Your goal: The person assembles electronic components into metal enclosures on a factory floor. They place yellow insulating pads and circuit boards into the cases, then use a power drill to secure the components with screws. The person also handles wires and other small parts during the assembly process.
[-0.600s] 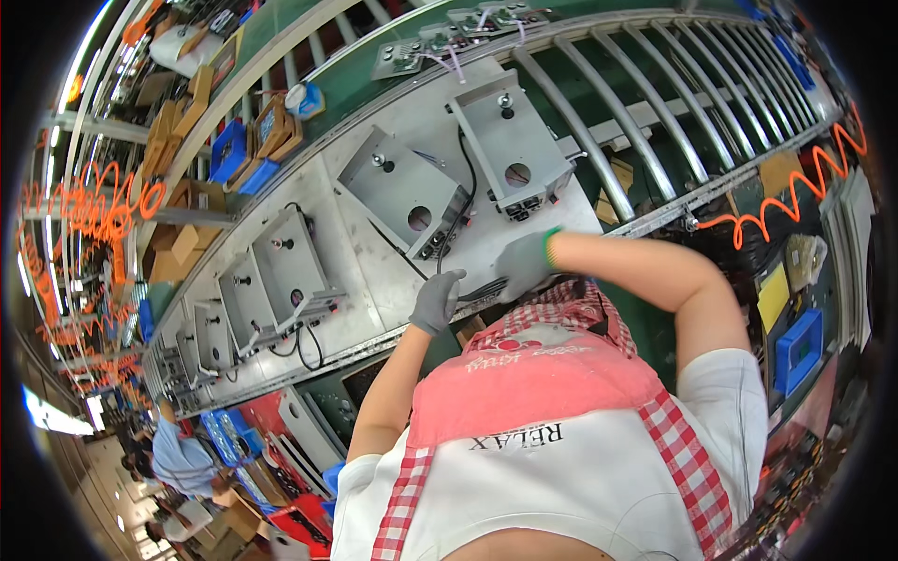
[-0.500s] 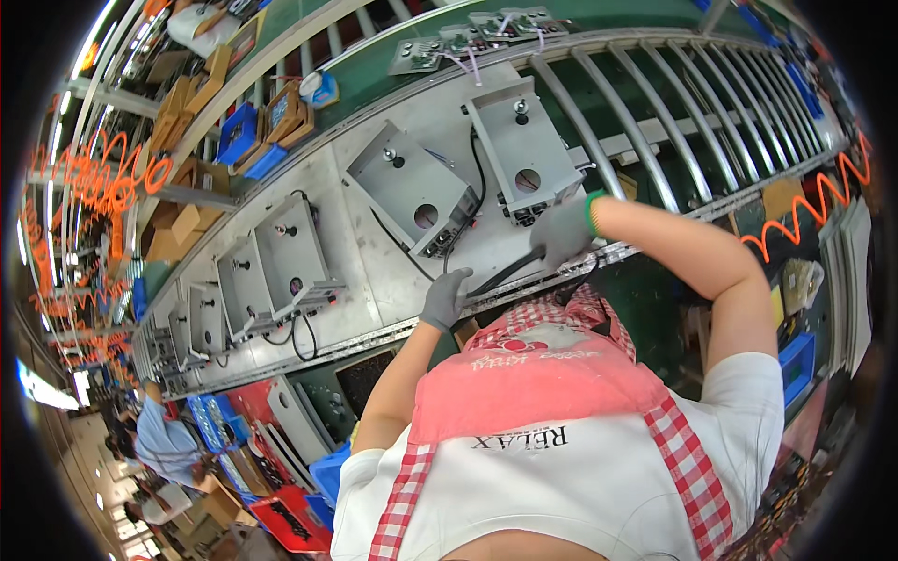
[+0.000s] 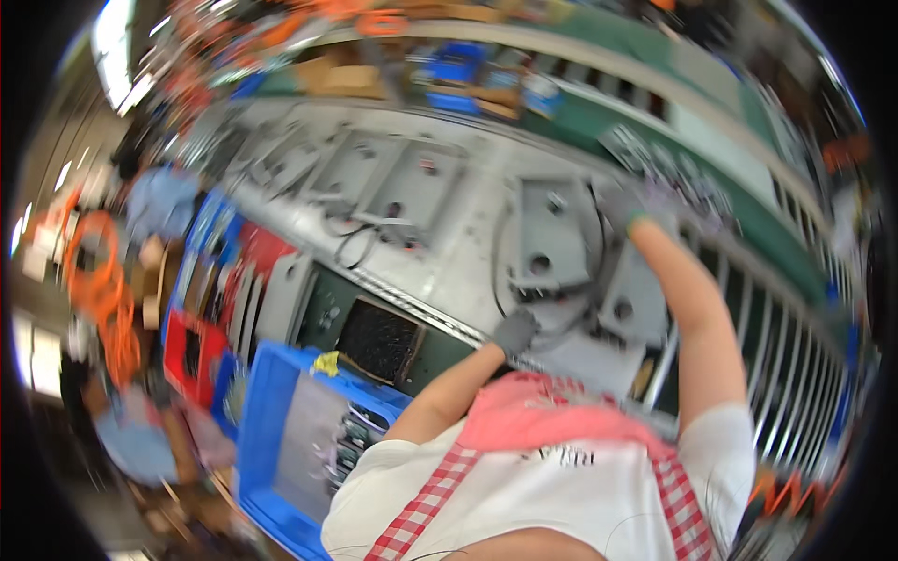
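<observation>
The head view is blurred by motion. The person wears grey gloves and a pink apron with checked straps over a white shirt.

The left hand (image 3: pixel 514 329) rests low on the pale grey counter (image 3: pixel 449 271), just beside the near edge of a grey metal plate (image 3: pixel 547 234) that lies flat there with round holes in it. Its fingers look curled in, close to a dark cable (image 3: pixel 561 313) that loops under the plate, but the blur hides whether they grip it.

The right hand (image 3: pixel 631 208) reaches further out, at the far right corner of the same plate, with a green cuff at the wrist. It is smeared by motion, so I cannot tell how far its fingers are open or whether they hold anything. A second, smaller grey plate (image 3: pixel 625 304) lies just under that forearm, touching or nearly touching the first.

More grey plates (image 3: pixel 398 182) lie in a row further left along the counter, with a loose black cord (image 3: pixel 360 245) beside them. A green roller rail (image 3: pixel 748 215) runs behind the counter. Below the counter's near edge stands a blue bin (image 3: pixel 271 421) with dark parts inside, and a red bin (image 3: pixel 192 351) further left. An orange coiled hose (image 3: pixel 98 280) hangs at the far left.
</observation>
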`<state>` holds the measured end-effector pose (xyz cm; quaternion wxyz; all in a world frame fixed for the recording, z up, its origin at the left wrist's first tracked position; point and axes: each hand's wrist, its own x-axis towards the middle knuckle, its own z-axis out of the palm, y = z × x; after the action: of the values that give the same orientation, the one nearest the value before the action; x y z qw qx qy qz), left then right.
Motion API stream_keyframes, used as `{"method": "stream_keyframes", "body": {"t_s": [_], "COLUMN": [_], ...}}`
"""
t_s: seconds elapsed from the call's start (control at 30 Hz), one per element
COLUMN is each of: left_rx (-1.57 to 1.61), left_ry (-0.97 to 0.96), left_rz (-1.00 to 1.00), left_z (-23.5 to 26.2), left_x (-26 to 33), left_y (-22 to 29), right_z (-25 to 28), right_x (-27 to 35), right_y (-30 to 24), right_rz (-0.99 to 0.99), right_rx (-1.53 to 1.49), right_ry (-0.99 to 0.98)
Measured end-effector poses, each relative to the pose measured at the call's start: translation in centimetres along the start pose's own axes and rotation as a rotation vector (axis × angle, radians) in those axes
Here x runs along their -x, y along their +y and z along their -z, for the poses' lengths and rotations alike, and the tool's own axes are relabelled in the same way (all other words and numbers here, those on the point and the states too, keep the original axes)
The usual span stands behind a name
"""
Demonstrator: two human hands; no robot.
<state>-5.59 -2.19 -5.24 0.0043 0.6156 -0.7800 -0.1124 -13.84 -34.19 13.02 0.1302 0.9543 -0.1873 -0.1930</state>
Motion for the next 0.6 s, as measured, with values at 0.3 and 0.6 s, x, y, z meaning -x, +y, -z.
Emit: {"method": "stream_keyframes", "body": {"t_s": [0.3,0.6], "left_rx": [0.365,0.232], "left_ry": [0.198,-0.274], "left_rz": [1.146,1.046], "left_z": [1.0,0.2], "left_x": [4.9,2.0], "left_y": [4.2,3.1], "right_z": [-8.2,-18.7], "right_x": [11.8,21.2], "right_y": [3.8,-5.4], "right_rz": [-0.500,-0.732], "right_rx": [-0.721,-1.961], "right_ry": [0.577,0.221]}}
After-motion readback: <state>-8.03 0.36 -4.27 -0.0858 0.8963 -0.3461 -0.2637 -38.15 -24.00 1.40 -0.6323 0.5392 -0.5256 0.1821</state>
